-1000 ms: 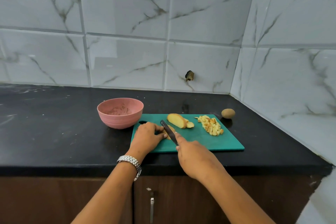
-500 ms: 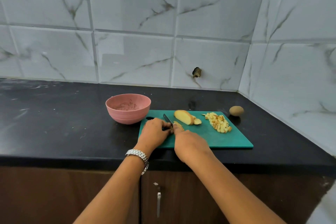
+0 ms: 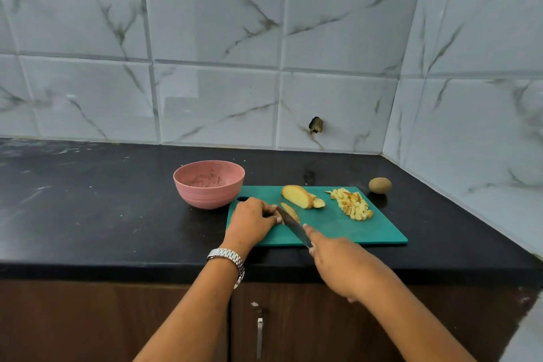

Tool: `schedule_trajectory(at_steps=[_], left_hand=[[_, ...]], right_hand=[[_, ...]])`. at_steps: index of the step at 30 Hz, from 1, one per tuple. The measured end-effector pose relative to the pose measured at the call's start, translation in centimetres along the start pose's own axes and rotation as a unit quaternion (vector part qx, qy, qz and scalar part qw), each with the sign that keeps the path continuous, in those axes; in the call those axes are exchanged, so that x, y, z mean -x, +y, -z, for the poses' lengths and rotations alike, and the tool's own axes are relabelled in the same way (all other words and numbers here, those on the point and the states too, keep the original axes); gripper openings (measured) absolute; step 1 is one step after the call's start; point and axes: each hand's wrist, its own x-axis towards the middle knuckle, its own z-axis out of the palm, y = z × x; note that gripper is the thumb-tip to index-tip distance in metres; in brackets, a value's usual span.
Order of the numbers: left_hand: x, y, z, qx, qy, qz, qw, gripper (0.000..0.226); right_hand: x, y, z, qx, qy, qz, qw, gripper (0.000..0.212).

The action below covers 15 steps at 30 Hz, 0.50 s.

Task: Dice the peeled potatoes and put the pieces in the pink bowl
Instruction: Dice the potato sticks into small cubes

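A green cutting board (image 3: 352, 232) lies on the black counter. My left hand (image 3: 252, 222) presses down on a potato slice (image 3: 291, 211) at the board's left end. My right hand (image 3: 340, 264) grips a knife (image 3: 292, 225), its blade laid across that slice, index finger along the spine. A larger peeled potato piece (image 3: 298, 195) with thin slices beside it rests further back. A heap of diced potato (image 3: 354, 207) sits on the board's right part. The pink bowl (image 3: 209, 187) stands left of the board, holding only smears.
A whole brown unpeeled potato (image 3: 380, 185) sits on the counter (image 3: 88, 200) behind the board's right corner. Tiled walls close the back and right side. A cabinet door with a metal handle (image 3: 259, 336) is below the counter edge.
My right hand has drawn back toward me with the knife, the blade now showing longer across the slice. My left hand stays on the slice.
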Motion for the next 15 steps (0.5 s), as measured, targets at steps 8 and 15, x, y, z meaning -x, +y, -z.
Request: schedule_trajectory(at_steps=[8,15], left_hand=[[0.1,0.1,0.0,-0.001,0.014,0.009,1.000,0.024],[0.1,-0.1,-0.1,-0.012,0.024,-0.008,1.000,0.023]], right_hand=[[-0.8,0.2,1.9,-0.038,0.018,0.004,0.999,0.053],[-1.2,-1.0,0.0,-0.030,0.044,0.014,0.999,0.052]])
